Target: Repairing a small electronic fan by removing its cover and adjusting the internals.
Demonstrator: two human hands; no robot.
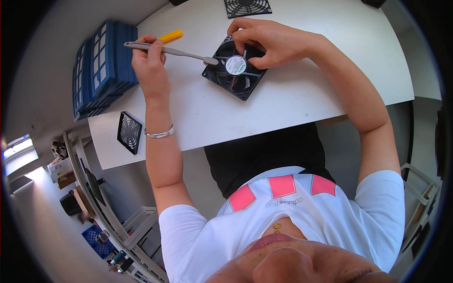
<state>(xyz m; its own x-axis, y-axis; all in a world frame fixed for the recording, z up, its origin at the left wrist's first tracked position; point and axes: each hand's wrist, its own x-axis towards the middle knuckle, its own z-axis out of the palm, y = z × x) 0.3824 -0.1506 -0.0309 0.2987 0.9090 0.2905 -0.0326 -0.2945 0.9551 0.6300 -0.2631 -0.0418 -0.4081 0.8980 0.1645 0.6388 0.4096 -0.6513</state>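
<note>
A square black cooling fan [243, 89] with a round white label at its hub lies on the white table [207, 125]. My left hand [150, 68] is closed around the handle of a grey toothbrush [181, 52]. The brush's head reaches the left part of the fan, beside the hub. With fingers curled over the fan's far right side, my right hand [278, 45] grips its frame. Part of the fan is hidden under those fingers. Just beyond my left hand is a yellow handle [171, 36]; its other end is hidden behind the hand.
A black fan grille [247, 7] lies at the table's far edge. Another black grille [129, 133] is near the left front corner. Stacked blue plastic trays [101, 66] stand at the left edge. Shelving with a blue crate [97, 240] is further left, beyond the table.
</note>
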